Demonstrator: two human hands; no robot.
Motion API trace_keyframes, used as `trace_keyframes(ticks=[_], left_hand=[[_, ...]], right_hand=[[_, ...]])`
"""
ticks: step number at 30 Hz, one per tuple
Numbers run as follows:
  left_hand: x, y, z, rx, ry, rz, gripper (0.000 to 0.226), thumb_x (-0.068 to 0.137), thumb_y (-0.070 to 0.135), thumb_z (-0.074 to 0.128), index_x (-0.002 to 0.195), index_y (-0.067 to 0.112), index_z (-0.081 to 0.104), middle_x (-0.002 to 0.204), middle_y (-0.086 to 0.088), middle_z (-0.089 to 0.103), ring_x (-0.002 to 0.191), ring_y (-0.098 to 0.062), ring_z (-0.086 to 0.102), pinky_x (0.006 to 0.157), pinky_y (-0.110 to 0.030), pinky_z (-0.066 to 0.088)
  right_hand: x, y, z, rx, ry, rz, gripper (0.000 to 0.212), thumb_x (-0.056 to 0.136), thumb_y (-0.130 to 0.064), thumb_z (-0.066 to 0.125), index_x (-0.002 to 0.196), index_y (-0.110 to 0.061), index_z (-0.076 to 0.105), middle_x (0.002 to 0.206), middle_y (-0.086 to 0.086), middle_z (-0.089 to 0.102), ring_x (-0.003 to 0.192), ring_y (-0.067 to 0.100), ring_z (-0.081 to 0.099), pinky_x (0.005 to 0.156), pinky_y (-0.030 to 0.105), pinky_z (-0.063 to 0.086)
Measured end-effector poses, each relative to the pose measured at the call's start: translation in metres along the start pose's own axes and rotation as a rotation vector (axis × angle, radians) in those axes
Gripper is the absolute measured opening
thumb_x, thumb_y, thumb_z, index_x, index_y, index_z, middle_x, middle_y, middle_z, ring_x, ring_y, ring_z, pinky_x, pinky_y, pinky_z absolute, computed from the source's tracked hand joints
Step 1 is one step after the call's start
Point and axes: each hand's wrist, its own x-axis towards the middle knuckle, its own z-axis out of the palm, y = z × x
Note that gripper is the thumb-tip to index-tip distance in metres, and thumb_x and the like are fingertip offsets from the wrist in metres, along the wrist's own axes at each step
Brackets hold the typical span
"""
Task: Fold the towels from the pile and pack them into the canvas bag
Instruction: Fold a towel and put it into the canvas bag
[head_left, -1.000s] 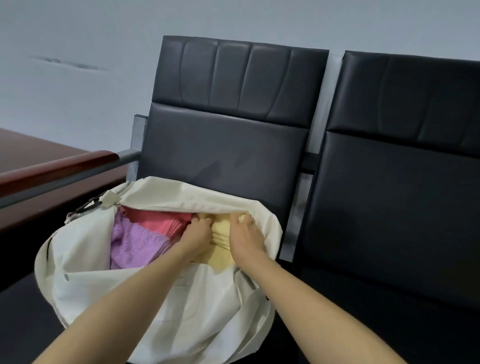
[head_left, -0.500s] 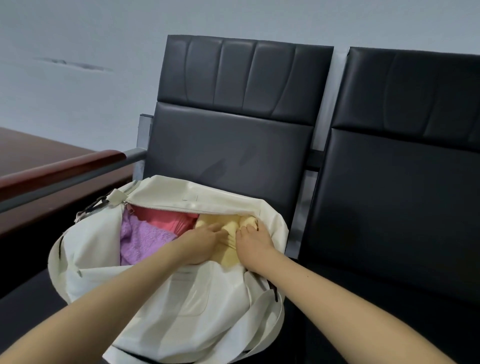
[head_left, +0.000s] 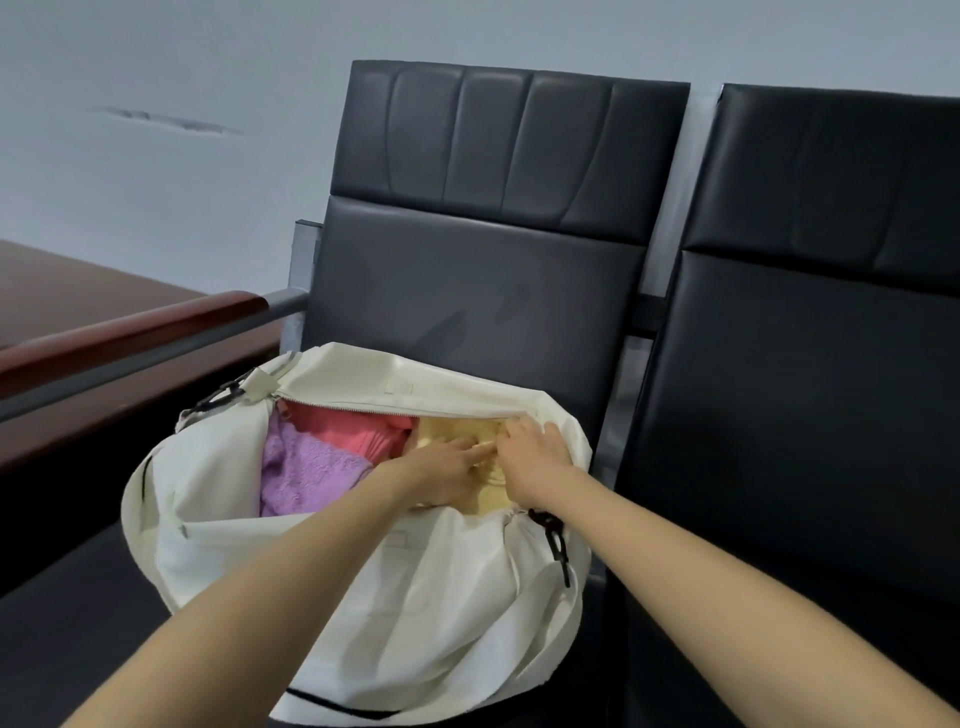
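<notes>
Moved since the earlier frames: both hands have slid toward the right end of the cream canvas bag (head_left: 415, 597), and the pale yellow folded terry towel (head_left: 452, 428) sits lower in the opening, its far edge now under the zip-lined far rim (head_left: 395, 408). Left hand (head_left: 441, 467): fingers straight, laid flat on the yellow towel, pressing. Right hand (head_left: 535, 460): knuckles up at the towel's right end, fingers bent down into the cloth; pinching or merely pushing, cannot tell. Bag: open, slumped on the black padded chair seat (head_left: 78, 649), near its back edge. Other contents: lilac terry towel (head_left: 306, 467) at the bag's left end, coral-pink towel (head_left: 358, 426) along the far rim between lilac and yellow. Judgement: this towel is all but packed, making at least three stowed. Hidden: right fingertips, the bag's depth, anything beneath the three towels, the yellow towel's fold lines. Pile of unfolded towels: out of view, so the remaining count is unknown.
</notes>
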Motion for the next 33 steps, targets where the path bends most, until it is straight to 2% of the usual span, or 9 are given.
trace_keyframes(ticks=[2, 5, 9, 15, 22, 25, 27, 30, 33], left_hand=[[0.007, 0.005, 0.003, 0.040, -0.041, -0.034, 0.069, 0.085, 0.048, 0.025, 0.152, 0.031, 0.017, 0.149, -0.011, 0.030, 0.141, -0.033, 0.021, 0.113, -0.045, 0.019], [0.012, 0.014, 0.009, 0.027, -0.041, -0.086, 0.060, 0.092, 0.048, 0.024, 0.150, 0.043, 0.013, 0.149, -0.012, 0.023, 0.136, -0.041, 0.021, 0.112, -0.051, 0.018], [0.011, 0.028, 0.011, -0.042, -0.043, -0.167, 0.051, 0.101, 0.042, 0.020, 0.148, 0.050, 0.004, 0.153, -0.012, 0.007, 0.137, -0.041, 0.014, 0.112, -0.057, 0.015], [0.017, 0.040, 0.007, -0.019, -0.088, -0.202, 0.051, 0.101, 0.042, 0.020, 0.149, 0.049, 0.006, 0.156, -0.015, -0.005, 0.141, -0.044, 0.000, 0.112, -0.063, 0.007], [0.018, 0.042, 0.015, -0.101, -0.074, -0.178, 0.053, 0.102, 0.043, 0.023, 0.151, 0.046, 0.004, 0.158, -0.019, -0.014, 0.144, -0.041, -0.013, 0.114, -0.056, -0.005], [0.003, 0.024, 0.004, -0.021, -0.021, -0.118, 0.055, 0.094, 0.036, 0.045, 0.147, 0.032, 0.030, 0.147, -0.015, 0.033, 0.136, -0.041, 0.029, 0.109, -0.046, 0.026], [-0.007, 0.008, -0.002, 0.047, 0.166, -0.070, 0.053, 0.089, 0.027, 0.055, 0.141, 0.026, 0.042, 0.132, -0.009, 0.052, 0.126, -0.034, 0.044, 0.101, -0.037, 0.035], [-0.016, -0.013, 0.002, 0.143, 0.264, -0.075, 0.050, 0.094, 0.035, 0.048, 0.143, 0.029, 0.039, 0.143, -0.004, 0.042, 0.136, -0.025, 0.032, 0.112, -0.035, 0.019], [-0.010, -0.026, 0.013, -0.019, 0.084, -0.163, 0.059, 0.099, 0.037, 0.038, 0.151, 0.016, 0.022, 0.158, -0.006, 0.018, 0.148, -0.023, 0.005, 0.118, -0.044, 0.008]], right_hand=[[-0.007, 0.009, 0.002, 0.080, 0.179, 0.091, 0.044, 0.085, -0.011, 0.057, 0.127, -0.014, 0.042, 0.131, 0.008, 0.038, 0.122, 0.026, 0.035, 0.096, 0.034, 0.032], [-0.011, 0.030, 0.009, 0.190, 0.161, 0.301, 0.037, 0.088, -0.029, 0.055, 0.122, -0.016, 0.047, 0.126, 0.005, 0.038, 0.117, 0.025, 0.034, 0.094, 0.036, 0.030], [-0.009, 0.037, 0.015, 0.220, 0.127, 0.323, 0.025, 0.093, -0.030, 0.046, 0.112, -0.017, 0.056, 0.124, 0.004, 0.038, 0.115, 0.025, 0.032, 0.094, 0.036, 0.030], [-0.004, 0.034, 0.015, 0.336, 0.286, 0.369, 0.025, 0.096, -0.022, 0.040, 0.108, -0.011, 0.058, 0.122, 0.003, 0.043, 0.113, 0.024, 0.036, 0.096, 0.034, 0.029], [-0.007, 0.034, 0.023, 0.354, 0.309, 0.291, 0.032, 0.100, -0.036, 0.038, 0.108, -0.014, 0.060, 0.124, -0.001, 0.044, 0.113, 0.022, 0.034, 0.099, 0.035, 0.026], [-0.014, 0.027, 0.020, 0.289, 0.323, 0.144, 0.068, 0.096, -0.055, 0.014, 0.113, -0.015, 0.066, 0.129, -0.004, 0.047, 0.119, 0.023, 0.033, 0.104, 0.038, 0.015], [-0.017, 0.024, 0.021, 0.310, 0.286, 0.012, 0.082, 0.087, -0.057, 0.003, 0.115, -0.012, 0.065, 0.135, -0.003, 0.049, 0.131, 0.019, 0.031, 0.112, 0.036, 0.006], [-0.021, 0.025, 0.025, 0.392, 0.105, -0.110, 0.046, 0.101, -0.042, 0.027, 0.100, -0.018, 0.067, 0.146, -0.007, 0.041, 0.133, 0.013, 0.037, 0.118, 0.044, -0.007], [-0.025, 0.030, 0.023, 0.368, 0.038, -0.144, 0.030, 0.102, -0.026, 0.029, 0.091, -0.021, 0.056, 0.125, -0.013, 0.052, 0.111, 0.012, 0.055, 0.118, 0.049, -0.011]])
